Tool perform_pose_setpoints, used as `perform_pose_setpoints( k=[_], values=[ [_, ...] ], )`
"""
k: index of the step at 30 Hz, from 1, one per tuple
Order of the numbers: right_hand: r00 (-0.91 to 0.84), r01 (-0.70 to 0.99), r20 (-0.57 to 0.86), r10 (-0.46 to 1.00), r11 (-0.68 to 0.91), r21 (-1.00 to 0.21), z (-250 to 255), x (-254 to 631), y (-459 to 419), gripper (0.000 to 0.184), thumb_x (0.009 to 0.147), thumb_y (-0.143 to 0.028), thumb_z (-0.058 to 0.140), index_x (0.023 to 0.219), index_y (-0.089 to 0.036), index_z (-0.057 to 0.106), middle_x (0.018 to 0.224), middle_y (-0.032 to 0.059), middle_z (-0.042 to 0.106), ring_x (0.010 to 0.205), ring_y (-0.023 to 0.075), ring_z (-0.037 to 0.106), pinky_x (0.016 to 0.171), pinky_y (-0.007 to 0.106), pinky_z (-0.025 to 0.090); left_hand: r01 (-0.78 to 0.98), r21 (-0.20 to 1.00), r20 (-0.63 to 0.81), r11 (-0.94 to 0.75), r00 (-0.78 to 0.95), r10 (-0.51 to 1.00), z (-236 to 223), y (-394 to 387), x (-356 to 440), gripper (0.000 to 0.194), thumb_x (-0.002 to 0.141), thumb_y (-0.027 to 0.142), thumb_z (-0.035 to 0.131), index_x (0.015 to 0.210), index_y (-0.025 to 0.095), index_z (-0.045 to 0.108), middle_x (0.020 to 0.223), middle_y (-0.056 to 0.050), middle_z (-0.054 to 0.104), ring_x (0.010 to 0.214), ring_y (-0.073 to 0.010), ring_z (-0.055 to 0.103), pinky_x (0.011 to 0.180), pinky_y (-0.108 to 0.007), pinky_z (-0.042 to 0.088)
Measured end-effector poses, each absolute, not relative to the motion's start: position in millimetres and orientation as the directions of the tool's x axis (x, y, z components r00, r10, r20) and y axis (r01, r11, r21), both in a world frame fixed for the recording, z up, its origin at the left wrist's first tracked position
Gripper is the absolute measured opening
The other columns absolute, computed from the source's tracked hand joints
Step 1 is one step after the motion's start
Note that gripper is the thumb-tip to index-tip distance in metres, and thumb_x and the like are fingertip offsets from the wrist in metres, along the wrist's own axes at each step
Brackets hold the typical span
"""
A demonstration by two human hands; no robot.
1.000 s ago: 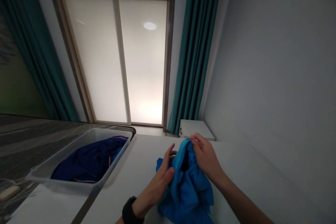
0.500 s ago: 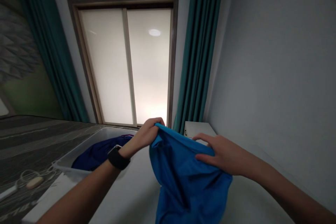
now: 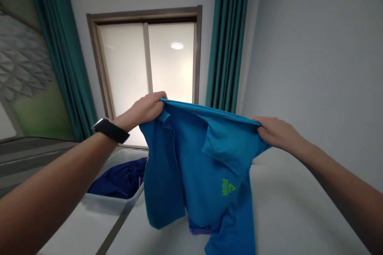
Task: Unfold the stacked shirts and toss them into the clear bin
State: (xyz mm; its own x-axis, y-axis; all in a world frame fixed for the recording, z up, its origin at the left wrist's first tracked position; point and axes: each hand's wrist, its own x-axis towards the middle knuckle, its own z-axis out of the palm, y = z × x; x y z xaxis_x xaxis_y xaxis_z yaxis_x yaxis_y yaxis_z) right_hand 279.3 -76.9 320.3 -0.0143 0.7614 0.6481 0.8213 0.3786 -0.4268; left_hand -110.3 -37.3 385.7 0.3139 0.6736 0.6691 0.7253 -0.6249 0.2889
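- Head view: I have the blue garment stretched in the air above the white surface.
- My left hand is clamped on one upper end, my right hand on the other.
- Behind it, leftward, a translucent bin holds dark-blue cloth.

Before me: sliding door, frosted, brown-framed, backlit, one round light reflected in it; teal curtains, one either side; pale walls; white counter.
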Motion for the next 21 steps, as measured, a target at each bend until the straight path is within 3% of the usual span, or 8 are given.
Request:
perform_pose_setpoints(
  k=[4,7,10,12,14,15,18,21],
  values=[
    [0.134,0.861,0.642,0.755,0.232,-0.453,342,257,-76,0.025,0.071,-0.008,0.061,0.058,-0.025,0.048,0.055,0.0008,0.042,0.083,0.0284,0.054,0.082,0.043,0.036,0.564,0.566,0.634,-0.601,0.167,0.755,389,-22,-121,0.028,0.078,0.012,0.041,0.093,0.013,0.065,0.078,-0.005,0.06,0.071,-0.0199,0.056,0.074,-0.037,0.046],
    [0.129,0.809,0.626,0.769,0.283,-0.515,355,232,-73,0.02,0.08,-0.014,0.049,0.062,-0.023,0.05,0.063,0.002,0.05,0.079,0.0234,0.054,0.077,0.039,0.038,0.265,0.736,0.611,-0.623,0.136,0.78,385,-25,-114,0.032,0.082,0.016,0.043,0.106,0.011,0.064,0.081,-0.005,0.062,0.072,-0.0181,0.059,0.073,-0.035,0.05],
    [0.014,0.638,0.597,0.802,0.453,-0.623,359,198,-71,0.024,0.086,-0.019,0.037,0.078,-0.021,0.06,0.072,0.0011,0.058,0.074,0.0175,0.055,0.069,0.032,0.042,0.141,0.753,0.568,-0.643,0.352,0.744,367,-38,-92,0.038,0.084,0.024,0.052,0.12,0.012,0.06,0.098,-0.009,0.066,0.087,-0.022,0.063,0.079,-0.037,0.052],
    [-0.066,0.371,0.612,0.788,0.589,-0.718,358,174,-74,0.023,0.086,-0.02,0.039,0.086,-0.021,0.062,0.076,-0.0004,0.06,0.076,0.0162,0.057,0.071,0.032,0.045,0.198,0.712,0.499,-0.673,0.531,0.685,346,-45,-73,0.049,0.08,0.025,0.063,0.128,0.017,0.056,0.108,-0.009,0.066,0.093,-0.0242,0.063,0.083,-0.04,0.052],
    [-0.113,0.132,0.646,0.755,0.656,-0.743,357,156,-78,0.02,0.087,-0.022,0.043,0.089,-0.021,0.063,0.078,-0.0009,0.062,0.081,0.0163,0.059,0.078,0.034,0.047,0.242,0.652,0.459,-0.719,0.628,0.628,319,-48,-57,0.054,0.075,0.026,0.071,0.126,0.021,0.056,0.106,-0.006,0.066,0.09,-0.0244,0.063,0.082,-0.041,0.053],
    [-0.144,0.071,0.653,0.743,0.666,-0.742,356,150,-80,0.02,0.088,-0.023,0.044,0.092,-0.022,0.064,0.082,-0.0009,0.063,0.085,0.0167,0.06,0.082,0.036,0.047,0.228,0.633,0.479,-0.74,0.636,0.605,306,-46,-51,0.045,0.075,0.029,0.071,0.118,0.02,0.06,0.102,-0.006,0.067,0.089,-0.0248,0.063,0.081,-0.041,0.053],
    [-0.264,0.06,0.604,0.752,0.638,-0.768,339,145,-85,0.027,0.089,-0.03,0.052,0.115,-0.027,0.061,0.108,0.0012,0.064,0.107,0.0215,0.058,0.095,0.044,0.044,0.076,0.682,0.593,-0.727,0.523,0.612,276,-36,-45,0.032,0.078,0.035,0.068,0.106,0.021,0.063,0.102,-0.006,0.067,0.094,-0.0259,0.063,0.082,-0.041,0.054],
    [-0.28,0.2,0.528,0.802,0.586,-0.785,296,145,-81,0.073,0.076,-0.039,0.072,0.142,-0.033,0.04,0.141,0.0045,0.048,0.128,0.0297,0.045,0.104,0.051,0.039,-0.027,0.797,0.553,-0.604,0.437,0.71,272,-26,-49,0.032,0.076,0.042,0.07,0.098,0.02,0.063,0.094,-0.004,0.067,0.085,-0.0235,0.064,0.077,-0.04,0.056]
  ],
)
